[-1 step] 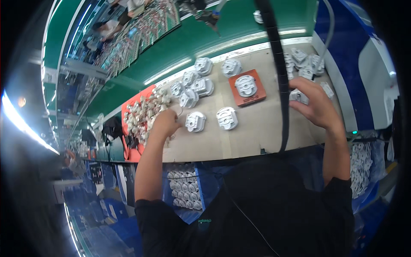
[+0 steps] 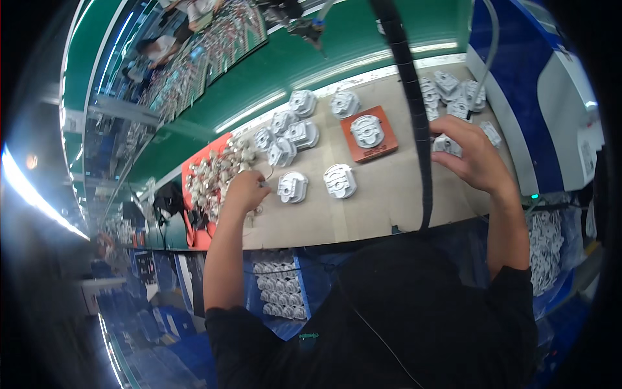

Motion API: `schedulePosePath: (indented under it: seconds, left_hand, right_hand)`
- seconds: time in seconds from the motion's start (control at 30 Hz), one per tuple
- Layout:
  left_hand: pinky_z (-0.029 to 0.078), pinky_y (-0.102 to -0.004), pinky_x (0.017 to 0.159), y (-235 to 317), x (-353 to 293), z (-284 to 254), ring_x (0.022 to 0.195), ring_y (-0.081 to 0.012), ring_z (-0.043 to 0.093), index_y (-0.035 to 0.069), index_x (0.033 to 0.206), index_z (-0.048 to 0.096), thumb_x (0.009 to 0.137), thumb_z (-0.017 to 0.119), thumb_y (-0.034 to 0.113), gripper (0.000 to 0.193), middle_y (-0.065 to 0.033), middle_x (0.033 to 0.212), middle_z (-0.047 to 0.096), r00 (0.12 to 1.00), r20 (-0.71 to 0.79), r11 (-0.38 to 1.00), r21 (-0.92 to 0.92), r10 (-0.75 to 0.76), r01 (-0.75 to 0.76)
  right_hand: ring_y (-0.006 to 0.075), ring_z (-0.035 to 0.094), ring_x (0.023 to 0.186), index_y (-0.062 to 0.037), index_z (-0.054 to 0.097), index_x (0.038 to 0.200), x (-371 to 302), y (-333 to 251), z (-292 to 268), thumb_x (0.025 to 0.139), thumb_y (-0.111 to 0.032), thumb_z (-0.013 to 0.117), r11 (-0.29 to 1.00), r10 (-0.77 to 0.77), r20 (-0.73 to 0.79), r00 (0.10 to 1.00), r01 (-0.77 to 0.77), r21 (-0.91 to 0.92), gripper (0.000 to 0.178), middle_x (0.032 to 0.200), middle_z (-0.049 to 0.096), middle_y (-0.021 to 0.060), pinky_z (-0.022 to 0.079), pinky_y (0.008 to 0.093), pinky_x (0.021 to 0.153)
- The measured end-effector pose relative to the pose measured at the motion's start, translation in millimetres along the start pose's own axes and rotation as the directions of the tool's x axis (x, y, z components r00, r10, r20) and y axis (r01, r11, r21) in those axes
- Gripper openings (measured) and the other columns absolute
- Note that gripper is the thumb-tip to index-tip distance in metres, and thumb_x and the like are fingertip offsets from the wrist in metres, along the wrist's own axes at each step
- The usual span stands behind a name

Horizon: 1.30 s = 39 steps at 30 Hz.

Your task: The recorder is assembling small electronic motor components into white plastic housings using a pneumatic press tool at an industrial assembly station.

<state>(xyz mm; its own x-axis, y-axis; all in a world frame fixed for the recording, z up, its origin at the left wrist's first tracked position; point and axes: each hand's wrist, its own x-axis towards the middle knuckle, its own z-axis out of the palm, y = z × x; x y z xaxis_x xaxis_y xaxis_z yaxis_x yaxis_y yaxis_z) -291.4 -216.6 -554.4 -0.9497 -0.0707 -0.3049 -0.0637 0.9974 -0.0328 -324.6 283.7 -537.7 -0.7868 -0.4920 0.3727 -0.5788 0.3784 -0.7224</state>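
Observation:
My left hand [image 2: 245, 190] is at the right edge of a heap of small cream-and-metal parts with thin wires [image 2: 217, 170]. Its fingers are pinched together, and what they hold is too small to make out. At the right, my right hand [image 2: 478, 154] curls thumb and fingers around a white plastic housing [image 2: 447, 146]. Another round white housing [image 2: 367, 131] sits on a square orange-brown block [image 2: 382, 150] between the hands. Nearer to me, two more housings lie apart, one [image 2: 293, 187] beside my left hand and one [image 2: 340, 181] further right.
Several white housings [image 2: 302, 133] stand behind my left hand; more [image 2: 457, 97] are piled beyond my right. A thick black hose [image 2: 420, 123] hangs across the bench. A blue-and-white machine [image 2: 551, 117] borders the right end. Below the bench edge is a bin of stacked white parts [image 2: 282, 288].
The whole view has shifted slightly, with the bench things appearing a little further left. Both hands keep nearly the same places and poses.

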Motion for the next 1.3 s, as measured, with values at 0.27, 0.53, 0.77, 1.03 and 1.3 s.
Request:
schedulePosePath:
  seconds: [0.27,0.53,0.77,1.03,1.3]
  left_hand:
    - [0.053,-0.0355,0.085,0.9,-38.4,-65.7,0.096,-0.0206,0.069,0.002,0.113,0.076,0.084,0.08,0.017,0.033,-0.0103,0.102,0.074,0.869,-0.462,0.848,-0.52,-0.178,-0.103]
    - [0.056,-0.029,0.081,112.9,22.1,-49.1,0.09,-0.0129,0.068,-0.001,0.12,0.069,0.09,0.078,0.008,0.032,-0.0081,0.102,0.072,0.889,-0.429,0.431,-0.781,0.157,-0.453]
    - [0.059,-0.0331,0.083,189.9,56.7,-36.9,0.091,-0.0224,0.071,-0.002,0.116,0.068,0.09,0.074,0.002,0.028,-0.0129,0.106,0.069,0.842,-0.351,0.571,-0.621,0.41,-0.537]
    - [0.058,-0.033,0.078,196.9,60.2,-49.3,0.091,-0.0191,0.067,0.003,0.118,0.068,0.089,0.07,-0.003,0.029,-0.0093,0.107,0.064,0.886,-0.182,0.524,-0.749,0.427,-0.406]
    - [0.049,-0.0258,0.069,196.7,55.3,-60.5,0.078,-0.0119,0.059,0.006,0.119,0.07,0.089,0.071,-0.001,0.031,-0.0058,0.11,0.064,0.879,-0.134,0.505,-0.774,0.458,-0.381]
  right_hand:
    - [0.03,0.067,0.098,-0.0004,0.066,0.115,-3.3,6.1,1.5,0.079,-0.001,0.078,1.0,0.007,-0.045,0.999,-0.008,-0.011,0.038,0.102,0.069,0.0132,0.052,0.0389,0.088]
    - [0.0315,0.068,0.103,-0.0045,0.066,0.122,-1.3,9.6,3.7,0.082,-0.006,0.078,0.998,0.042,-0.013,0.999,-0.043,-0.05,0.042,0.112,0.07,0.0133,0.054,0.0394,0.089]
    - [0.0321,0.068,0.102,-0.0036,0.067,0.122,-0.1,6.8,1.3,0.083,-0.008,0.077,0.999,0.019,-0.038,0.999,-0.02,-0.031,0.041,0.112,0.07,0.0131,0.054,0.0395,0.086]
    - [0.0323,0.068,0.103,-0.0025,0.067,0.12,-0.5,23.0,3.7,0.081,-0.005,0.077,0.998,0.059,-0.012,0.998,-0.059,0.005,0.041,0.113,0.07,0.0131,0.054,0.0395,0.087]
    - [0.033,0.068,0.103,-0.0045,0.067,0.123,2.5,25.4,6.8,0.084,-0.009,0.076,0.998,0.07,0.022,0.997,-0.07,0.004,0.041,0.116,0.07,0.0122,0.054,0.0411,0.088]
